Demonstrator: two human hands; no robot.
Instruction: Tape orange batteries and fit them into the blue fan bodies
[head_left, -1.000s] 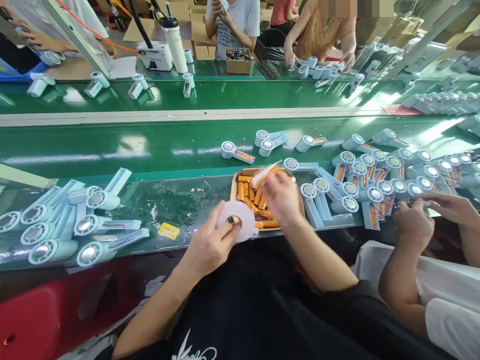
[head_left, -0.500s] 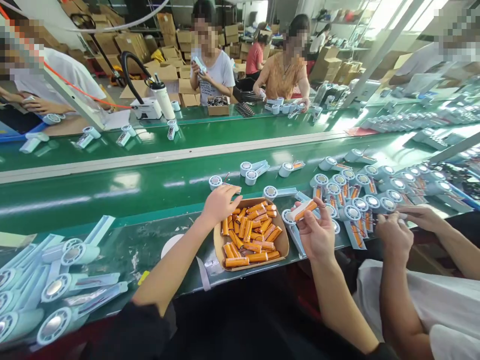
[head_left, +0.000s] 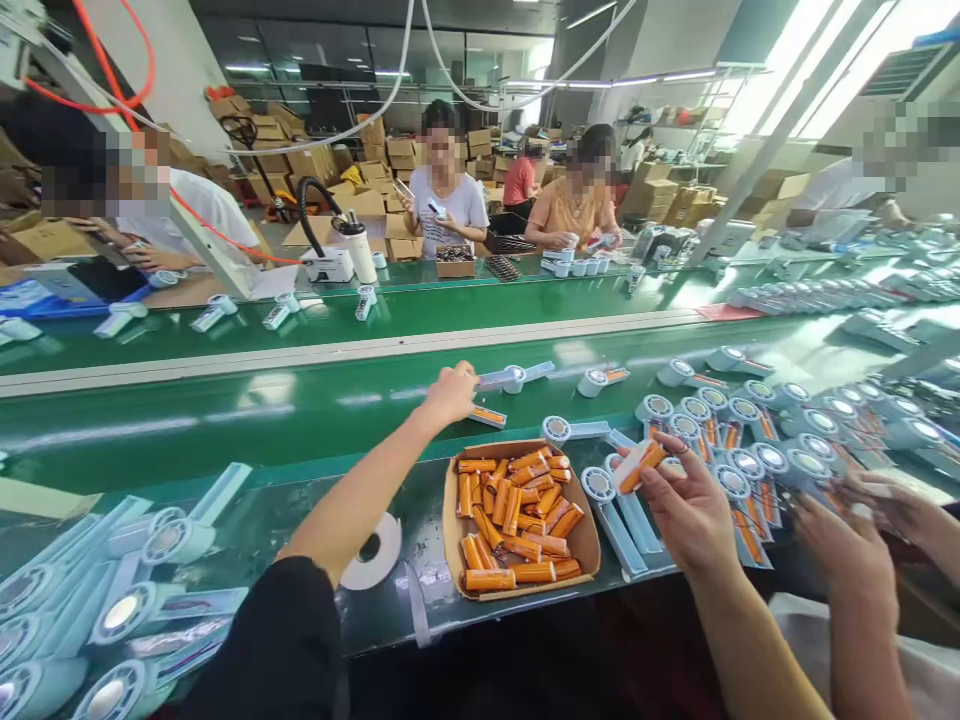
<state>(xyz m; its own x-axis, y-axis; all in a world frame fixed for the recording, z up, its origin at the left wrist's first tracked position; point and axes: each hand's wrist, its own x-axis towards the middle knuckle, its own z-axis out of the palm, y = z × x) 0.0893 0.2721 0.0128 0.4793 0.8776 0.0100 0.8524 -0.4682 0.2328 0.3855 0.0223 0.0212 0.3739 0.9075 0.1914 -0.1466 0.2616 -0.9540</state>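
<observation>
left hand: frame centre, closed on a pale blue fan housing on the green conveyor belt | right hand: right of centre, fingers pinching an orange battery cell | cardboard tray of cells between the hands | tape roll lower centre-left
</observation>
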